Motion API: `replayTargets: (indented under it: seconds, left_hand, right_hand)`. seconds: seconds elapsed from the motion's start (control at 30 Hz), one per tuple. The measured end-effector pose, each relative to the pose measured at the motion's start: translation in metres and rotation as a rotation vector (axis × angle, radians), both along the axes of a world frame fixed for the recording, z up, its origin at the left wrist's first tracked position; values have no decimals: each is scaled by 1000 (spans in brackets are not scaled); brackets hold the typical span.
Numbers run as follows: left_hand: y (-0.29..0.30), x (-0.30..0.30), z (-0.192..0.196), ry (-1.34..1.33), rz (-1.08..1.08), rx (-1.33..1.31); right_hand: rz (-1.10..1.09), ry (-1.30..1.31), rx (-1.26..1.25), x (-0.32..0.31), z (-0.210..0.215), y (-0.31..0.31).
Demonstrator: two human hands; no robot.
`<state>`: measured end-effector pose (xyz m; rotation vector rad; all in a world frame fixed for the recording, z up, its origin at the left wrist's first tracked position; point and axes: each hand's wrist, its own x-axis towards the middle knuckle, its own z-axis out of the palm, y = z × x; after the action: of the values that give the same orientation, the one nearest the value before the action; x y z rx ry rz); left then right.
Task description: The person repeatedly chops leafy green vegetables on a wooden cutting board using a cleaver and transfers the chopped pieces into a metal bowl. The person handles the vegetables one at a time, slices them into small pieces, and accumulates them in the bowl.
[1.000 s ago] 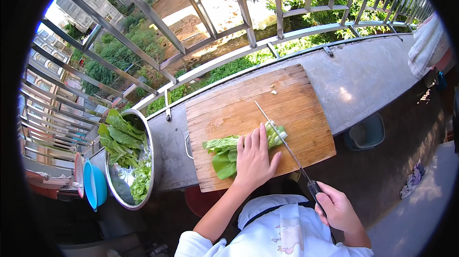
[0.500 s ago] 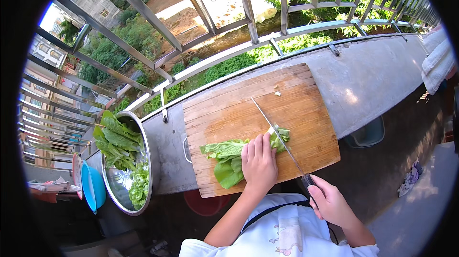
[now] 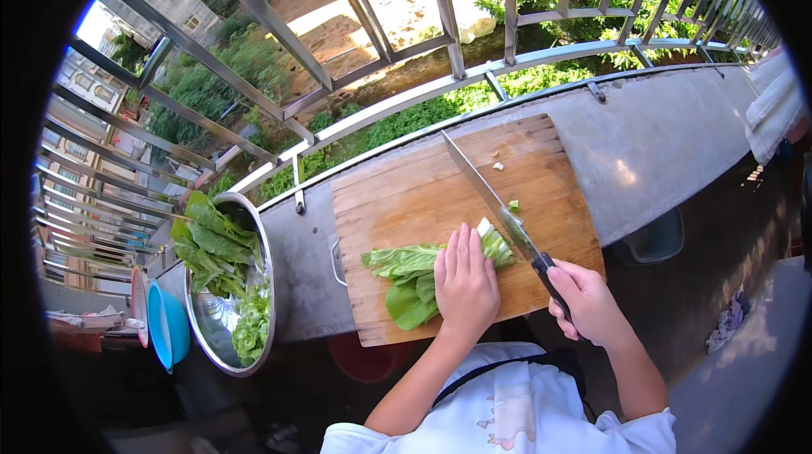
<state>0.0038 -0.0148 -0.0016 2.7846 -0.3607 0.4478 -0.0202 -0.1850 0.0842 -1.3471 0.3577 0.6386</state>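
Observation:
A bunch of leafy green vegetable lies on a wooden cutting board set on a concrete ledge. My left hand presses flat on the vegetable near its pale stem end. My right hand grips the dark handle of a long kitchen knife. The blade rests at the stem end, right beside my left fingers, its tip pointing away toward the railing. A small cut piece lies just right of the blade.
A steel bowl with more green leaves sits left of the board. A blue plate stands further left. A metal railing runs behind the ledge. A red bucket shows below the board.
The knife has lifted slightly and shifted along the stem end, with its tip now further up the board. My left hand stays pressed on the vegetable.

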Motion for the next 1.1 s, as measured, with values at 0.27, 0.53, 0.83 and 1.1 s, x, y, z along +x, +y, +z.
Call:
replayTargets:
  seconds: [0.27, 0.53, 0.83, 1.1]
  left_hand:
    - [-4, 0, -2, -11, 22, -39]
    - [-2, 0, -4, -11, 16, -41]
    - [-2, 1, -3, 17, 12, -52]
    - [-2, 0, -2, 36, 16, -48]
  right_hand:
    - [-17, 11, -11, -48, 32, -10]
    - [17, 91, -37, -70, 37, -13]
    - [59, 113, -59, -71, 36, -14]
    - [92, 72, -27, -25, 11, 4]
